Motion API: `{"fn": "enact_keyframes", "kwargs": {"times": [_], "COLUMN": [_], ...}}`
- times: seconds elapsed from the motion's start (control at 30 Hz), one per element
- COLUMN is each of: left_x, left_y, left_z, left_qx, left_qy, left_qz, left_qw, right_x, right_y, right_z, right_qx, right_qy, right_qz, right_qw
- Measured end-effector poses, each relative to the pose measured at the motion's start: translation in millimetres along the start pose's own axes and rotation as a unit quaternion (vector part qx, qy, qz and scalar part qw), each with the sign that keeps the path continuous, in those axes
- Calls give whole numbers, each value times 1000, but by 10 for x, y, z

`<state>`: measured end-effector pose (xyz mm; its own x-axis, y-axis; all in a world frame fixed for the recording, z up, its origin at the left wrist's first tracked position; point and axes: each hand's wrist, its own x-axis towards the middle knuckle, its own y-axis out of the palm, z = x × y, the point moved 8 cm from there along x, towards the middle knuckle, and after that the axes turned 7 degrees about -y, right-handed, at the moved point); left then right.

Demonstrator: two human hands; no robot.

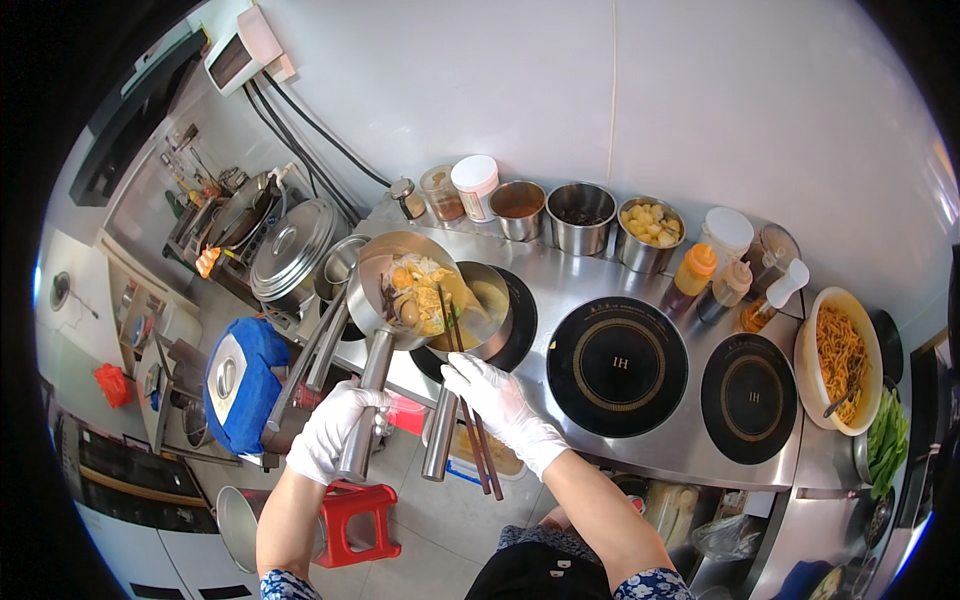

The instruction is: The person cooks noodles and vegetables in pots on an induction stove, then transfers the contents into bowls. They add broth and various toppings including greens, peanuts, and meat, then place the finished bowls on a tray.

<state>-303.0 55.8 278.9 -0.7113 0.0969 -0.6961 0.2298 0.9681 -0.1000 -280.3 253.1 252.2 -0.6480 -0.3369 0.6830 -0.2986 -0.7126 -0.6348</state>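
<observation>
Gloved in white, my left hand grips the metal handle of a steel saucepan. That pan is held up and tilted towards a second steel saucepan, which sits on a black induction plate. Inside the tilted pan are yellow egg pieces, pale noodles or sprouts, a brown egg and dark strips. My right hand, also gloved, holds a pair of brown chopsticks, their tips among the food. Cloudy broth shows at the tilted rim, over the second pan.
Two more induction plates lie to the right. Along the wall stand steel pots, jars and sauce bottles. A bowl of orange noodles is far right. Pan handles jut over the counter's left front; a red stool stands below.
</observation>
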Motion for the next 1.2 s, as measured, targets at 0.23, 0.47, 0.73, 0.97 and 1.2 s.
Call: {"fn": "enact_keyframes", "kwargs": {"times": [0.23,0.47,0.73,0.97,1.2], "left_x": [27,33,-125,102,-436], "left_y": [-28,-45,117,-315,206], "left_z": [-6,-8,-138,329,98], "left_qx": [53,72,87,-202,-13], "left_qy": [3,2,0,-58,38], "left_qz": [-12,-11,-12,139,116], "left_qw": [999,997,996,968,992], "right_x": [-17,1,-16,156,-339], "right_y": [5,-30,-84,-298,-853], "right_z": [-20,19,33,232,151], "right_qx": [10,1,-29,-10,291], "right_qy": [7,15,0,-4,195], "right_qz": [2,14,4,-30,-97], "right_qw": [1000,1000,1000,999,931]}}
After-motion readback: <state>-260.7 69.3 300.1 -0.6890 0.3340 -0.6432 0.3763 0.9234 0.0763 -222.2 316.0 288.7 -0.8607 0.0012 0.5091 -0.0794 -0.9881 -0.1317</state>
